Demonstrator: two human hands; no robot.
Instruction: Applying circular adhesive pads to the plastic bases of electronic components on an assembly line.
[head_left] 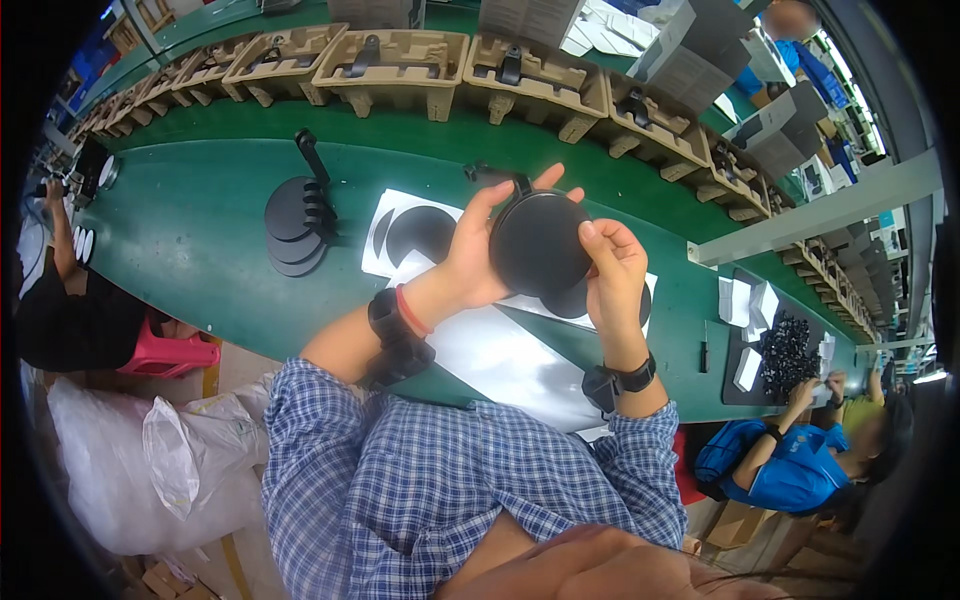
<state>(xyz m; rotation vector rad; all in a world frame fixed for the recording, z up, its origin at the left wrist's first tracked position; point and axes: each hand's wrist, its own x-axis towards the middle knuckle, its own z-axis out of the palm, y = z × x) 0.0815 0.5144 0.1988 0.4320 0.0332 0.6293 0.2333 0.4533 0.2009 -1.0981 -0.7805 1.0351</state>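
My left hand (478,248) holds a round black stand base (535,250) from its left side, fingers behind it. A thin black arm (490,174) sticks out past its far edge. The flat face of the base is turned up toward me. At the right rim, the thumb and fingers of my right hand (615,262) pinch the edge. Below my hands lie white backing sheets (500,350). One sheet to the left carries round black pads (420,232), and another dark round pad (566,302) shows partly under the base.
Left on the green table (180,210), several black stand bases (292,225) lie overlapped, arms upward. Brown moulded trays (392,72) with black parts line the far side. A metal post (820,205) crosses at right, near a dark tray of small black parts (786,358). People sit at both sides.
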